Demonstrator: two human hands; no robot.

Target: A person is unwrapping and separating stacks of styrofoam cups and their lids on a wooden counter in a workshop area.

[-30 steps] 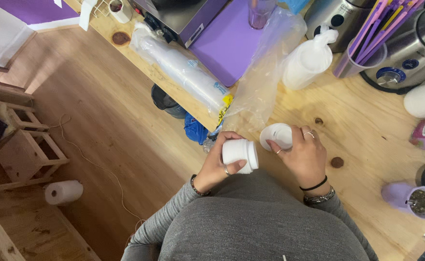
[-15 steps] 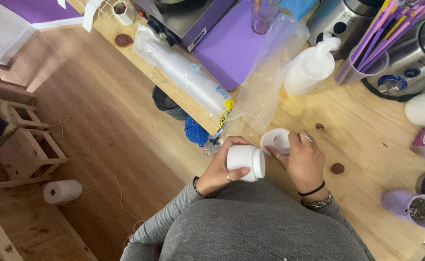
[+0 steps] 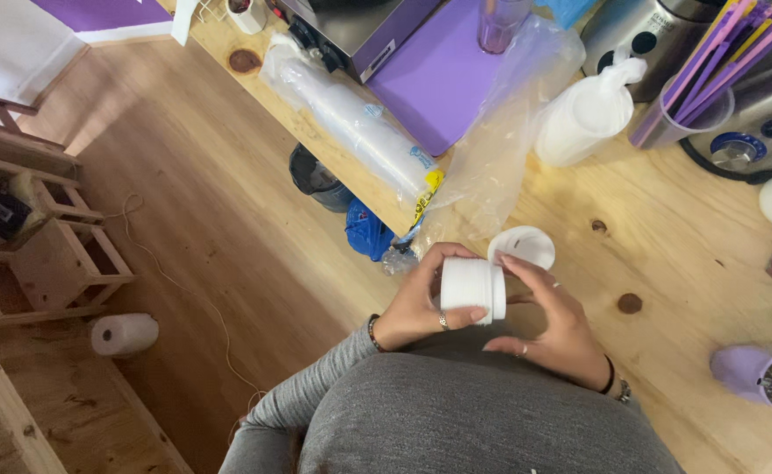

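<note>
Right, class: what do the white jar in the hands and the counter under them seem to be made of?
White jar: probably plastic, matte and opaque, with an even white surface and no glare. The left hand holds it, and the right hand is at its lidless end. Counter: wood, pale and smooth, showing grain lines and dark knots.

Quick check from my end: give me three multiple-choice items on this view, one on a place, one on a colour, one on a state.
1. Where is the paper roll?
A. on the floor
B. on the counter
C. in a hand

2. What colour is the mat on the counter?
A. green
B. purple
C. red

3. How is the white jar held?
A. lying untouched
B. gripped by the left hand
C. hanging from a hook

Answers: 1 A, it lies on floorboards; 2 B, plainly purple; 3 B, left fingers wrap it, with the right hand beside it.
</note>
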